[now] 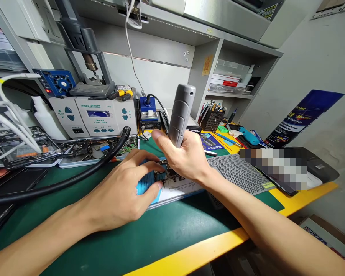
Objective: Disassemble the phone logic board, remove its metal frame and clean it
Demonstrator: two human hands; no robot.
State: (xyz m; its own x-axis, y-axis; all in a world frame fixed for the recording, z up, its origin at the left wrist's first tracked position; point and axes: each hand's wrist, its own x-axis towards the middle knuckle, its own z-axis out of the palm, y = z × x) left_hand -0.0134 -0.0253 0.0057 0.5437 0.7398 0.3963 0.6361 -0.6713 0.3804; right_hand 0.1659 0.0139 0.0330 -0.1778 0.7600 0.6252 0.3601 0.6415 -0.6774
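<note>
My right hand (186,157) is wrapped round a thick grey tool handle (181,115), held upright with the thumb along its side. Its working end is hidden below my fist. A dark circuit board (168,172) lies under that fist, on a white tray or magazine-like sheet (179,189). My left hand (129,184) rests at the board's left end, thumb and curled fingers closing about it over a bright blue piece (145,182). Exact fingertip contact is hard to make out.
A hot-air station (93,119) stands at the back left, its black hose (86,174) crossing the green mat (149,237). On the right are a grey perforated plate (238,174), a dark blue spray can (301,119) and a mesh pen holder (212,119).
</note>
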